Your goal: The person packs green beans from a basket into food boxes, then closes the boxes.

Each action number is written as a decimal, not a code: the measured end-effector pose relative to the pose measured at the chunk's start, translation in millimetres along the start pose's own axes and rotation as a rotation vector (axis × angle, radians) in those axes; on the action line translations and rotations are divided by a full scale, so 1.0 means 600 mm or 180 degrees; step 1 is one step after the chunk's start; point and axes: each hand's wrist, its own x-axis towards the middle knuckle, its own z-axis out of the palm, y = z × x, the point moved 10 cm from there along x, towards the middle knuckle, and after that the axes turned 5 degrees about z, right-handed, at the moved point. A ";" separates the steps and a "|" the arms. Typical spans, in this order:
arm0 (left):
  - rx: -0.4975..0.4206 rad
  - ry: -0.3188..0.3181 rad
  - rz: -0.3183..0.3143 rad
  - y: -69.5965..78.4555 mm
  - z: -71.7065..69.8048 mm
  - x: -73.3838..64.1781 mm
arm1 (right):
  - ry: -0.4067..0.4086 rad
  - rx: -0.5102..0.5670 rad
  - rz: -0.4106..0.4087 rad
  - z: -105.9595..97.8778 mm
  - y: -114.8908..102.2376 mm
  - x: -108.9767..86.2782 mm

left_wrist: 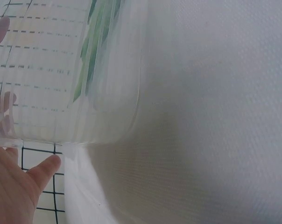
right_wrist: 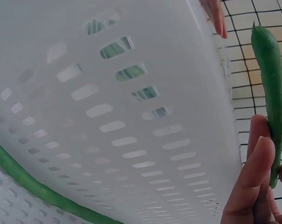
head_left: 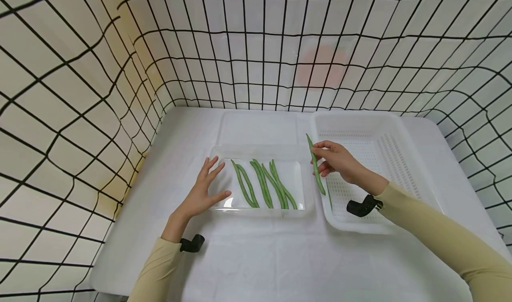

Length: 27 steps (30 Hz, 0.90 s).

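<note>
White cloth (head_left: 256,257), slotted basket (head_left: 356,123), clear box (head_left: 307,204), narrow gap between, your right hand (head_left: 338,159) pinching slim bean (head_left: 317,173), left hand (head_left: 201,191) spread at box rim

Fitted khaki sleeves (head_left: 436,231); black angular wrist cameras (head_left: 361,207)

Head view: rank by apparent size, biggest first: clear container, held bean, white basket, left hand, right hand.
1. White basket, though partly covered by the right arm
2. Clear container
3. Left hand and right hand: too alike to rank
4. Held bean
</note>
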 end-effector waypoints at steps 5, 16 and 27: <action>0.0008 0.0019 0.0020 0.003 0.000 0.000 | 0.0004 -0.0045 -0.0018 0.001 -0.002 -0.002; 0.0044 0.0006 -0.0001 0.001 0.000 -0.001 | -0.0113 -0.0087 0.0000 0.026 -0.009 -0.001; 0.0047 0.0014 0.0036 0.004 0.000 0.000 | -0.0316 -0.0438 -0.0020 0.061 -0.013 -0.003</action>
